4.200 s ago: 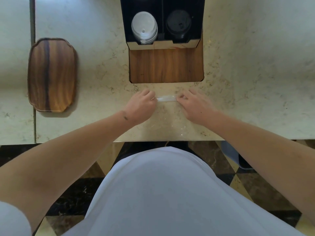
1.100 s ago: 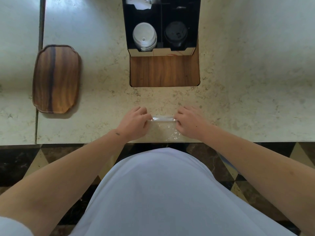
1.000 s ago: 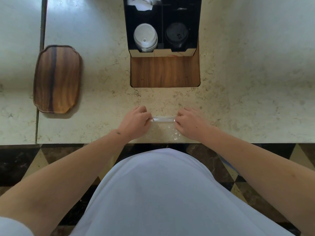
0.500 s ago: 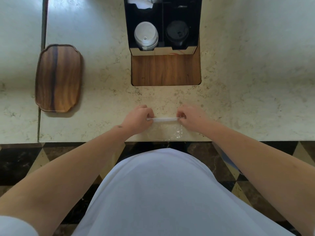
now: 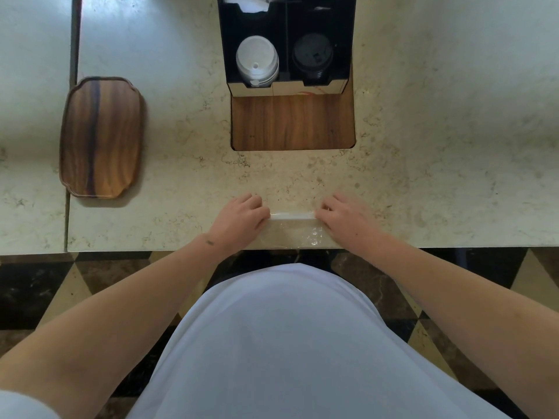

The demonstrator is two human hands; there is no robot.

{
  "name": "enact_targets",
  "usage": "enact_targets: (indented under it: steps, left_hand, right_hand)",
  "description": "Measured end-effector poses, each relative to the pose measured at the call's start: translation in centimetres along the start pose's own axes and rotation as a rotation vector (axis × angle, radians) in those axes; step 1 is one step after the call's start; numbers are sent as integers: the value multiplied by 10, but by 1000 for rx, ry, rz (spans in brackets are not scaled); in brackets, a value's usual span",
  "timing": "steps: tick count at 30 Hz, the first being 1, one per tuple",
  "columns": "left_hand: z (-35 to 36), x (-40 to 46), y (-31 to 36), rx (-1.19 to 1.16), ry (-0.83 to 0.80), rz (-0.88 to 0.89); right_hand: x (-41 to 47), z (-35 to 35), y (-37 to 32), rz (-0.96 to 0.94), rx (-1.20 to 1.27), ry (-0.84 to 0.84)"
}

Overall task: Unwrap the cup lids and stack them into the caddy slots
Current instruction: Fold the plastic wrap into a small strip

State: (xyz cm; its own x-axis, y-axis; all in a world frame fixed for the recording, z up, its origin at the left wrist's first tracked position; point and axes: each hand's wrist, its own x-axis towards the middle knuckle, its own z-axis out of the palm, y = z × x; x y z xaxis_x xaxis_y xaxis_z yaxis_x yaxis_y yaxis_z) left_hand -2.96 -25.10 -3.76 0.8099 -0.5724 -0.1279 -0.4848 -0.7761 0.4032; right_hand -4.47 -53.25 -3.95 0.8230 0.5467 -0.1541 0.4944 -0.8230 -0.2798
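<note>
Both hands, left hand (image 5: 240, 217) and right hand (image 5: 348, 217), pinching clear wrapper (image 5: 292, 229) ends, near counter (image 5: 423, 176) edge

The desk (image 5: 423, 146) is cream with brown veins. The caddy (image 5: 348, 40) is black, with white lids (image 5: 257, 60) in its left slot and black lids (image 5: 313, 57) in its right. The tray (image 5: 101, 137) is striped brown wood. The wrap (image 5: 298, 234) is clear. The floor (image 5: 36, 285) has black and yellow triangles. The shirt (image 5: 287, 343) is white.
</note>
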Motion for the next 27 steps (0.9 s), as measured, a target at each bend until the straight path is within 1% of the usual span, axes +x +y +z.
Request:
enact_targets:
  steps: [1,3,7,10,12,14,16,18,21,24,27]
  left_hand:
    - [2,-3,0,24,16,31]
    - [3,-8,0,36,35,35]
    - [-1,-14,6,23,46,-57]
    - [-4,-15,16,-51,60,-187]
    - [-5,-9,20,-138,27,-315]
    - [-5,1,20,-222,-23,-441]
    - [-6,9,19,-279,-64,-517]
    - [-7,13,17,-299,-100,-516]
    - [-8,12,13,-273,-184,-451]
    - [-10,9,8,-251,-238,-400]
    - [-10,5,5,-225,-216,-358]
  right_hand:
    - [-6,3,-1,-31,-50,8]
    - [-17,8,-3,-44,-67,37]
    - [-21,17,-7,99,37,94]
    - [-12,24,-9,213,128,125]
    - [-6,22,-8,273,189,142]
    - [1,19,-5,295,225,127]
    - [8,14,-3,301,265,78]
    - [12,11,0,299,316,14]
    - [13,10,2,267,337,-63]
    - [11,9,0,223,313,-47]
    - [5,9,-4,174,299,0]
